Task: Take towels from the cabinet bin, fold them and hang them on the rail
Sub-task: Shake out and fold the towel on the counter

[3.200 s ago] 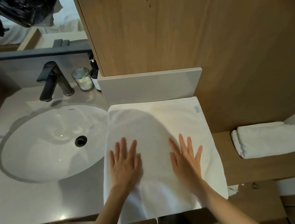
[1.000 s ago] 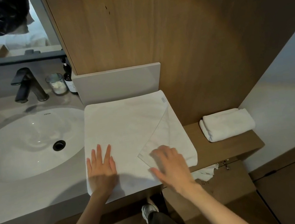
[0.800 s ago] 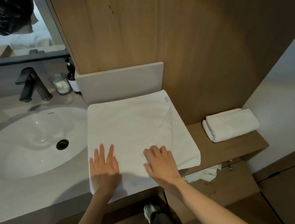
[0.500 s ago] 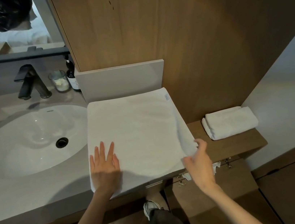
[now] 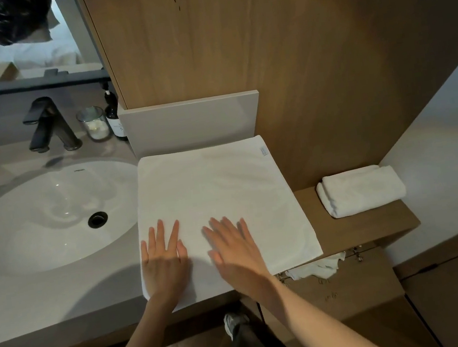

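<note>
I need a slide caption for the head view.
Left hand and right hand rest flat on a white cloth towel beside the oval white sink.

Dim warm light, soft shadows, wide-angle edge distortion.

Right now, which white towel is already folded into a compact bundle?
The small towel on the wooden ledge; the large towel lies spread flat by the sink.

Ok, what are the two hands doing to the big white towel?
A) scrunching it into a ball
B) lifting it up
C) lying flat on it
C: the left hand and right hand both rest flat and open on the towel, which is spread out on the counter.
</note>
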Demonstrator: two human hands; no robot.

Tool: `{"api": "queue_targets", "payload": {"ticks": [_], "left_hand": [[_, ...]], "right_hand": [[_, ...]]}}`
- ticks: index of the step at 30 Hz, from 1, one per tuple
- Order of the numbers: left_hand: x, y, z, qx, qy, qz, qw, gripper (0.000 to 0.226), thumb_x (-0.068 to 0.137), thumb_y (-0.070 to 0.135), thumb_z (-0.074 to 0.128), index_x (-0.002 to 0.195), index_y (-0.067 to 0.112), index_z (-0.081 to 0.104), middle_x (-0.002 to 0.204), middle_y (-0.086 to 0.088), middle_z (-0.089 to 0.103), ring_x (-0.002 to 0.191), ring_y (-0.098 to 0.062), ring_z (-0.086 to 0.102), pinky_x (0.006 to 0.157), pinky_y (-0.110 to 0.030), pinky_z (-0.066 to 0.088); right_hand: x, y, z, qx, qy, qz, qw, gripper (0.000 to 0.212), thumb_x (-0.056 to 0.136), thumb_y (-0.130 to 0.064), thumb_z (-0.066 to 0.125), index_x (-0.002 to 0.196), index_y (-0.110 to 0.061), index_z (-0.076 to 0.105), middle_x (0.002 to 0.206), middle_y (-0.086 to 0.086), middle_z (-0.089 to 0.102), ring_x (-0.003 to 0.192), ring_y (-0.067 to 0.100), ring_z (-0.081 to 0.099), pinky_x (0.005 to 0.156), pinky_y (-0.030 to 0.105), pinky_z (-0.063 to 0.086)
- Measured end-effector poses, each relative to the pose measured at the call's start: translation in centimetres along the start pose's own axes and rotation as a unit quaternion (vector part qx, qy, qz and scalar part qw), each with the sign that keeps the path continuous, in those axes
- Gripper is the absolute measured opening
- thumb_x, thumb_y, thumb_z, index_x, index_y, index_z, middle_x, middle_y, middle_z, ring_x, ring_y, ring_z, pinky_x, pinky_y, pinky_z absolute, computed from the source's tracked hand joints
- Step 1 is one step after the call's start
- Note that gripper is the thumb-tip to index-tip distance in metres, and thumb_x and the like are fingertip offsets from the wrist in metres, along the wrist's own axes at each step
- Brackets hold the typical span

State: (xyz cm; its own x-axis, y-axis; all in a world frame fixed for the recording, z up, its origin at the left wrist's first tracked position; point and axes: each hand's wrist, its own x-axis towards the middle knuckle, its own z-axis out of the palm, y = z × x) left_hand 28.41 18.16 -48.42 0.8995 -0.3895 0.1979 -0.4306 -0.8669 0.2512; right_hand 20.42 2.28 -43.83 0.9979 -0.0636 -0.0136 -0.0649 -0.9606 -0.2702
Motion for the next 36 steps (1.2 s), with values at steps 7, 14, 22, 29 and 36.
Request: {"api": "queue_targets", "payload": {"ticks": [7,14,22,29,36], "left_hand": [[-0.3,-0.3,-0.1,-0.048,-0.03,-0.016,0.998,0.056,0.098,0.041,0.017,0.153,0.027,0.022,0.161,-0.008,0.013,0.15,-0.024,0.004,0.121,-0.047,0.009],[-0.2,-0.5,-0.9,-0.046,-0.072,0.002,0.996,0.062,0.096,0.053,0.012,0.153,0.029,0.018,0.162,-0.008,0.006,0.149,-0.024,-0.002,0.121,-0.046,0.001],[-1.6,-2.6,-1.9,0.011,-0.082,0.098,0.992,0.062,0.098,0.056,0.016,0.152,0.028,0.024,0.16,-0.012,0.014,0.149,-0.027,0.006,0.121,-0.044,0.011],[-2.3,-3.0,-2.6,-0.001,-0.06,0.079,0.995,0.057,0.098,0.046,0.02,0.14,0.017,0.045,0.143,-0.019,0.043,0.134,-0.034,0.04,0.109,-0.046,0.037],[2.4,-1.9,-3.6,-0.022,-0.02,0.022,0.999,0.027,0.086,0.017,0.062,0.113,0.015,0.063,0.108,-0.01,0.059,0.091,-0.029,0.06,0.068,-0.04,0.053]], "right_hand": [[0.0,6.3,1.3,-0.103,-0.065,-0.093,0.988,0.079,0.084,-0.081,0.017,0.151,-0.046,-0.004,0.162,-0.01,-0.012,0.148,0.022,-0.016,0.118,0.05,-0.009],[-2.5,14.7,-0.9,-0.131,-0.064,-0.051,0.988,0.09,0.082,-0.079,0.042,0.153,-0.04,0.005,0.163,-0.001,0.001,0.15,0.027,-0.003,0.121,0.05,0.008],[-3.7,15.1,-2.0,-0.101,-0.065,0.014,0.993,0.099,0.075,-0.065,0.057,0.152,-0.044,-0.001,0.163,0.001,0.001,0.15,0.023,-0.001,0.12,0.04,0.01],[-3.7,13.1,-3.3,-0.036,-0.117,0.077,0.989,0.093,0.086,-0.05,0.065,0.151,-0.045,-0.002,0.161,-0.001,-0.014,0.149,0.022,-0.014,0.12,0.037,0.001],[-0.7,12.0,-7.1,0.104,-0.113,0.124,0.98,0.059,0.089,-0.065,0.047,0.141,-0.039,0.043,0.157,-0.01,0.028,0.143,0.015,0.025,0.115,0.041,0.028]]}}
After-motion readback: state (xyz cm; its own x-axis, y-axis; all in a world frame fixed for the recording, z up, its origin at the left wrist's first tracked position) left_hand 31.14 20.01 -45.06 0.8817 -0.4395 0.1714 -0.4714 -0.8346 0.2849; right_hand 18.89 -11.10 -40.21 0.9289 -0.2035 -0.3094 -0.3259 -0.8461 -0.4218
